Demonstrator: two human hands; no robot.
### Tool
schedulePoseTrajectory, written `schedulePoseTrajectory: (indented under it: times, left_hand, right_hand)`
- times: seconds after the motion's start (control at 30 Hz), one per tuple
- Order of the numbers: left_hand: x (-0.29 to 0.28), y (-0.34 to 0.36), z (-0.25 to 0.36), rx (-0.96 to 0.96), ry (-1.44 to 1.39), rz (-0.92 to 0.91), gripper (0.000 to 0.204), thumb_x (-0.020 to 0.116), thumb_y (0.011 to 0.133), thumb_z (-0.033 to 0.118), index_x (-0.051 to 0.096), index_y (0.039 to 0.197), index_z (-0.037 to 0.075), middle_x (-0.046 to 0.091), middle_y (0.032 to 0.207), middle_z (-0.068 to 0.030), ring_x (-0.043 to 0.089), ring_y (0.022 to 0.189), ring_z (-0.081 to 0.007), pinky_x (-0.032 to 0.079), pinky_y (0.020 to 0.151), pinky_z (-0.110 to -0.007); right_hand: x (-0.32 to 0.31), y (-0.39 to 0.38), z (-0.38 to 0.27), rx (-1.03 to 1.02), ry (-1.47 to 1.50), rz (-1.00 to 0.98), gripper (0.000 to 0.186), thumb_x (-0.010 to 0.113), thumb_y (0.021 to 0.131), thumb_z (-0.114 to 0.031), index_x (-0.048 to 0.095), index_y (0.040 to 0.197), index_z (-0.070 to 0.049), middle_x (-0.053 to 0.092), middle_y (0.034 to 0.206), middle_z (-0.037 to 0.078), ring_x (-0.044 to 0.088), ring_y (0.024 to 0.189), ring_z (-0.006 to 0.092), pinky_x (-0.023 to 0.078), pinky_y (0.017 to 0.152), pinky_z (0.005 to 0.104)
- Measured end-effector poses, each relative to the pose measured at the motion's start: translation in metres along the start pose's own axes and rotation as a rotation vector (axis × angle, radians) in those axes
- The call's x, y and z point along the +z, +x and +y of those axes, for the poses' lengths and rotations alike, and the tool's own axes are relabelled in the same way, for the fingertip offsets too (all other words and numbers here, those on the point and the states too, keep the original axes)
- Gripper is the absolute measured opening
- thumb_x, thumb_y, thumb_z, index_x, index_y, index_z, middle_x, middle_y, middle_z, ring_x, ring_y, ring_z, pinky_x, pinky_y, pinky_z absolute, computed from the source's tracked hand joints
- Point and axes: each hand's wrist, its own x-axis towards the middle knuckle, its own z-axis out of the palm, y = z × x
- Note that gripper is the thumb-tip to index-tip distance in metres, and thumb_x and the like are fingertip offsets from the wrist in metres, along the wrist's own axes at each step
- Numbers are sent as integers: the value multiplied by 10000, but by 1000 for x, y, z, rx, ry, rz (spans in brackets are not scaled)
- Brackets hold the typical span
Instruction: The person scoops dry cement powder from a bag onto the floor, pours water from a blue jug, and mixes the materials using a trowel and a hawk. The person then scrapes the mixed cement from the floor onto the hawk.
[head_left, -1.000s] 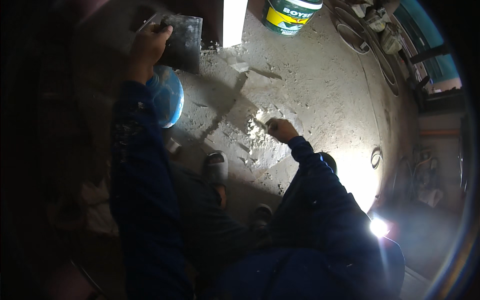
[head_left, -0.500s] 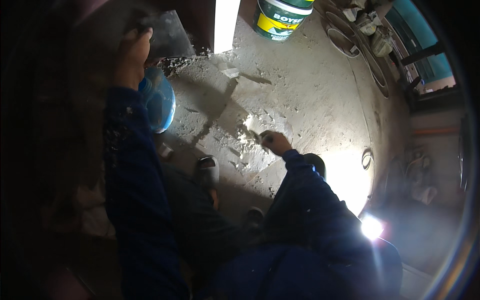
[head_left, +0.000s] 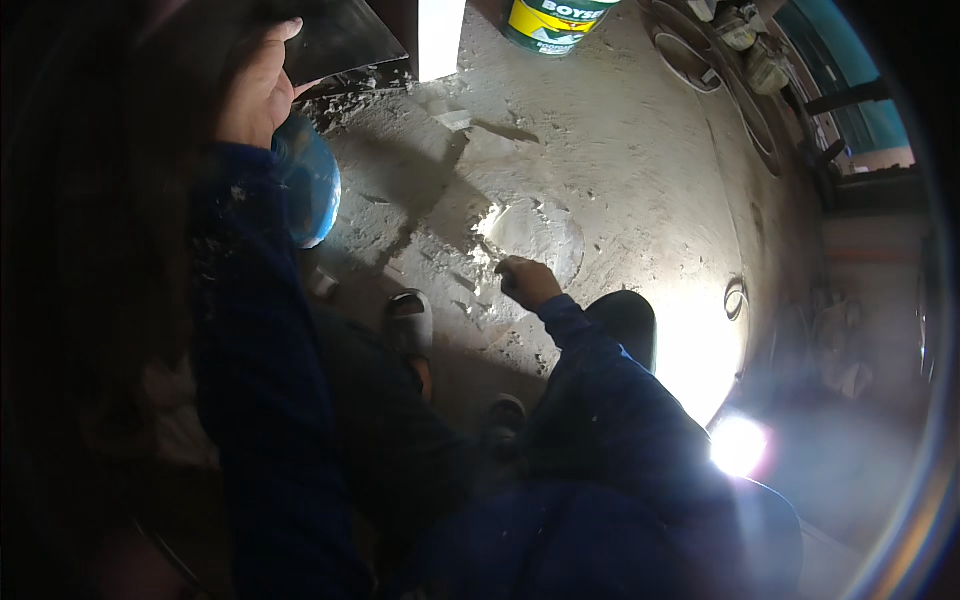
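My left hand [head_left: 258, 95], at the upper left, grips a flat dark metal plate [head_left: 342, 42] above a blue rounded plastic container [head_left: 314, 185]. My right hand [head_left: 528, 283] is closed round a small scraper [head_left: 492, 250], whose blade is hard to make out, low over a roughly round pale patch [head_left: 542, 240] on the concrete floor. Bright white crumbly material [head_left: 488, 225] lines the patch's left side. A white upright post [head_left: 440, 35] stands beside the plate, with loose debris along the dark strip near its base.
A green and yellow bucket [head_left: 558, 22] stands at the top. Hoops [head_left: 690, 78], bundles [head_left: 765, 70] and a cord coil [head_left: 736, 298] lie to the right, near a teal window frame [head_left: 845, 60]. My sandalled foot [head_left: 408, 308] is below the patch; a bright lamp [head_left: 738, 447] glares at lower right.
The plate in my left hand has turned and shifted left. My right hand has moved left and toward me; the patch's right part looks smoother. The whole view has shifted slightly.
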Motion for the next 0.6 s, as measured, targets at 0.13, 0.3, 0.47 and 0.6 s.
schedulePoseTrajectory:
  times: [0.13, 0.3, 0.47, 0.6]
  left_hand:
    - [0, -9, 1, 90, 30, -134, 538, 715, 843, 227, 499, 1329, 148, 437, 1417, -13, 402, 1329, -191, 391, 1063, -525]
    - [-8, -29, 1, 208, -177, -199, 326, 603, 917, 255, 566, 1177, 61, 607, 1092, -106, 634, 941, -267, 563, 751, -484]
    - [-13, -36, -2, 324, -92, -294, 284, 596, 920, 199, 559, 1171, 72, 591, 1117, -107, 606, 1038, -269, 539, 840, -509]
    - [-20, -22, -6, 277, -82, -322, 276, 601, 923, 205, 566, 1163, 72, 593, 1118, -101, 611, 1027, -254, 540, 842, -496]
  right_hand:
    - [-27, -11, 18, 373, 419, 154, 273, 703, 804, -254, 689, 1013, -80, 723, 860, 106, 704, 820, 208, 545, 770, 348]
    - [-4, -6, 23, 409, 146, 43, 371, 697, 768, -371, 678, 1017, -97, 714, 921, 119, 677, 881, 269, 530, 829, 398]
    - [22, 28, -5, 495, 55, -67, 438, 651, 788, -449, 672, 1059, -105, 682, 1066, 169, 622, 1028, 357, 488, 929, 425]
    - [36, 66, -33, 552, 268, 113, 390, 648, 779, -414, 687, 1008, -100, 702, 1020, 154, 637, 1014, 337, 491, 916, 409]
